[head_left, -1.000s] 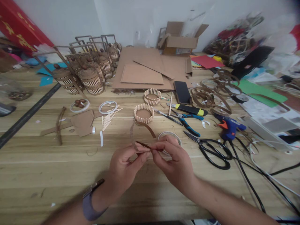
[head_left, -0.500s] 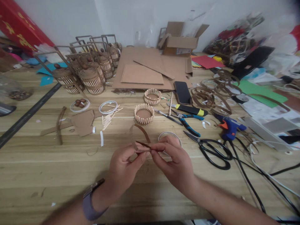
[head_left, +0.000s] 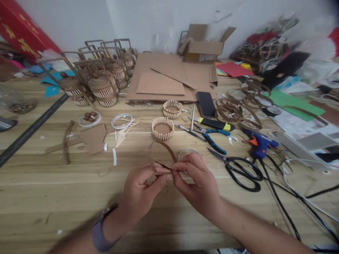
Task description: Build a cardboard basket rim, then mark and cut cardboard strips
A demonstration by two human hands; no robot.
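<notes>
Both my hands meet low over the wooden table (head_left: 53, 183). My left hand (head_left: 141, 192) pinches one end of a brown cardboard strip (head_left: 166, 150) that is bent into a loop. My right hand (head_left: 197, 183) pinches the other end of the same strip, fingertips against the left hand's. A watch sits on my left wrist. Just behind the loop stands a small round basket base ringed with pale sticks (head_left: 162, 128), and a second one (head_left: 172, 109) farther back. A clear tape ring (head_left: 188, 152) lies partly hidden behind my right hand.
Black scissors (head_left: 238, 169), blue pliers (head_left: 213, 137), a yellow-black knife (head_left: 212, 123), a phone (head_left: 206, 104) and a blue glue gun (head_left: 258, 144) with cables lie to the right. Finished stick baskets (head_left: 102, 88) stand back left, cardboard sheets (head_left: 164, 81) and a box (head_left: 203, 46) behind. Loose sticks (head_left: 123, 132) lie left.
The strip's loop has shifted slightly and risen a little between my fingers; both hands stay pinched together in nearly the same spot.
</notes>
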